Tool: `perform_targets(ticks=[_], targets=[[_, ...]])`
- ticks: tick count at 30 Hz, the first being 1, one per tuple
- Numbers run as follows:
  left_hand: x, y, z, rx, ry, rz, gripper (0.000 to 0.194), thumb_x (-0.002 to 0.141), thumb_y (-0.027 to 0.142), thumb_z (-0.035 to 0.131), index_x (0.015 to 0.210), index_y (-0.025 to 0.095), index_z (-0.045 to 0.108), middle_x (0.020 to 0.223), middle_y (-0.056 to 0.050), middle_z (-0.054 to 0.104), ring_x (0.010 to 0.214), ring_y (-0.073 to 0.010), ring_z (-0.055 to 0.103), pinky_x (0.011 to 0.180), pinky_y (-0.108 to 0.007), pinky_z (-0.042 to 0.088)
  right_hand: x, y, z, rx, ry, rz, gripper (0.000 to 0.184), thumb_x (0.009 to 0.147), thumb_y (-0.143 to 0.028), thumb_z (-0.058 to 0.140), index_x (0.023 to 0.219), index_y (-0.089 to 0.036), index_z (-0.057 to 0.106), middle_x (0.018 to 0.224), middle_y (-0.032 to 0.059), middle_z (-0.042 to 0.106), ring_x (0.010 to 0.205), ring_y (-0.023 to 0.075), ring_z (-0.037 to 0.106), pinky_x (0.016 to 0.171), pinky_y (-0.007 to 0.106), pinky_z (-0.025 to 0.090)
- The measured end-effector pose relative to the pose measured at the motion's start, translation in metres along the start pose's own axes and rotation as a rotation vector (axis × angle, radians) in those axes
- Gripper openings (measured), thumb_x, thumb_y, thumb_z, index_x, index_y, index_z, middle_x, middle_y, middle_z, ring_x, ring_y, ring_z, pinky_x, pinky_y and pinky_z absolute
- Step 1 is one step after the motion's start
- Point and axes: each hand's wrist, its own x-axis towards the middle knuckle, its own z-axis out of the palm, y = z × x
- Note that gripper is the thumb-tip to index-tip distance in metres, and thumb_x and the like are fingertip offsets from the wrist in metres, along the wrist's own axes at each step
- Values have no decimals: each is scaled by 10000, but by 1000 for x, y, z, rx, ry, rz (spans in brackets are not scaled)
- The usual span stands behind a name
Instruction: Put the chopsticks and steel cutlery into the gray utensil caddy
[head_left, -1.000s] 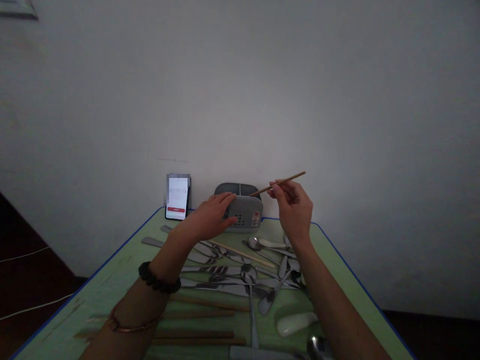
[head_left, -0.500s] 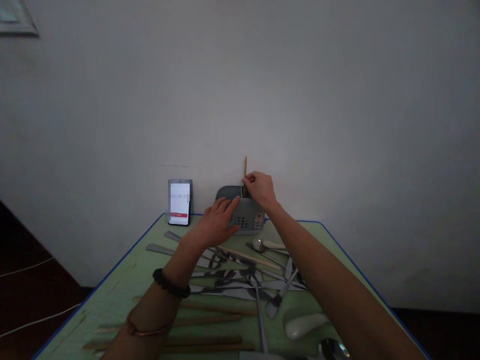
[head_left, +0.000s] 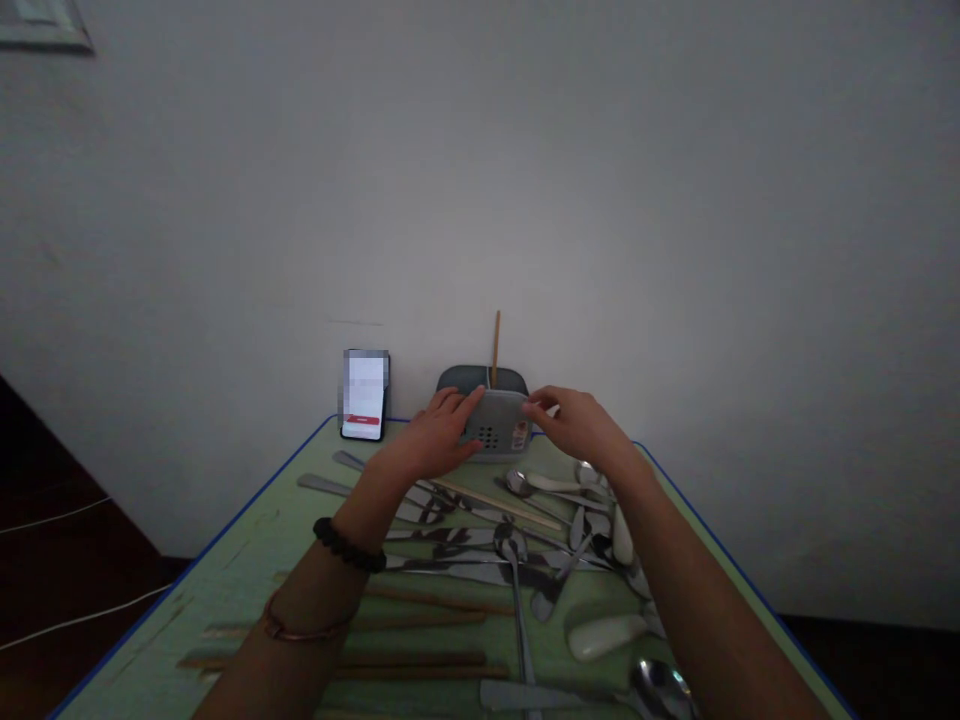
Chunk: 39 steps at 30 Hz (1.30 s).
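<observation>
A grey cutlery holder (head_left: 504, 410) with a divider, round holes and a sticker stands against the wall at the table's far edge. One wooden chopstick (head_left: 496, 345) leans upright in it, beside the divider. My left hand (head_left: 442, 432) lies against the holder's front left, fingers stretched toward the rim and thumb lower down. Close to the holder's right edge, my right hand (head_left: 570, 415) is open with loosely bent fingers and holds nothing. Its fingertips are at the rim; whether they touch is unclear.
Knives, forks and spoons lie jumbled on the green table (head_left: 255, 560), including a metal spoon (head_left: 514, 570) and a white-handled piece (head_left: 604, 635). Several chopsticks (head_left: 420, 660) lie near the front left. A phone (head_left: 365, 395) leans on the wall, left of the holder.
My right hand put the chopstick into the holder, let it go, then drew back to the right edge. My left hand stayed at the holder.
</observation>
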Motion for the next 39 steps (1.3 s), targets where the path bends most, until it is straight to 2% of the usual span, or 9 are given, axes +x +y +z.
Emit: perform_targets(ticks=[4, 9, 11, 16, 22, 27, 31, 35, 39], targets=[[0, -4, 2, -28, 32, 23, 668, 857, 383, 447, 1427, 152, 185, 1415, -158, 326, 1311, -269, 301, 1034, -402, 324, -36, 18, -10, 3, -75, -83, 357, 858, -370, 508, 1142, -179, 605, 1165, 107, 620, 968, 200, 613, 822, 288, 462], [-2, 3, -4, 9, 111, 18, 600, 850, 367, 478, 1375, 130, 311, 1403, -173, 300, 1311, -297, 281, 1051, -428, 307, -46, 30, -6, -5, -523, -78, 373, 857, -403, 500, 1138, -188, 617, 1077, 86, 676, 880, 194, 647, 725, 266, 487], [-4, 9, -11, 16, 116, 36, 526, 852, 368, 483, 1312, 125, 406, 1337, -170, 368, 1260, -293, 347, 1034, -418, 329, -43, 28, -3, -13, -620, -79, 367, 855, -406, 504, 1135, -199, 622, 1065, 73, 686, 865, 189, 653, 689, 250, 486], [-16, 25, -22, -62, -169, 52, 340, 875, 388, 450, 1081, 145, 571, 1066, -100, 594, 971, -215, 560, 873, -334, 439, -37, 12, 5, -51, -600, -97, 370, 830, -346, 557, 1162, -191, 608, 1082, 75, 681, 879, 185, 650, 694, 237, 472], [-27, 24, -2, 12, -584, -88, 281, 736, 340, 630, 959, 170, 632, 954, -71, 679, 805, -209, 610, 652, -280, 438, -45, -14, 18, -144, -704, -199, 352, 742, -351, 657, 1069, -221, 657, 989, 57, 698, 812, 185, 644, 612, 227, 432], [-24, 15, 4, 31, -596, -106, 235, 704, 296, 640, 905, 175, 653, 922, -58, 690, 780, -197, 607, 624, -262, 419, -62, -42, 23, -143, -851, -370, 264, 688, -352, 709, 897, -190, 705, 844, 29, 708, 723, 169, 631, 527, 218, 375], [-28, 15, 0, 38, -561, -53, 202, 763, 320, 573, 862, 165, 658, 856, -60, 690, 721, -180, 592, 604, -258, 405, -69, -48, 24, -71, -945, -369, 311, 670, -395, 721, 905, -193, 700, 819, 25, 708, 676, 162, 630, 524, 220, 379], [-41, 9, -3, -41, -520, 25, 238, 823, 363, 508, 866, 173, 645, 813, -40, 678, 666, -144, 575, 567, -230, 380, -79, -49, 24, -128, -921, -363, 470, 620, -469, 735, 987, -180, 678, 906, 65, 704, 761, 219, 646, 558, 253, 421], [-50, -4, -9, -4, -509, -45, 293, 845, 396, 479, 892, 160, 647, 820, -53, 679, 675, -153, 578, 560, -235, 373, -105, -68, 34, -238, -854, -465, 620, 576, -461, 771, 1079, -124, 637, 1051, 148, 671, 916, 300, 637, 723, 339, 485]])
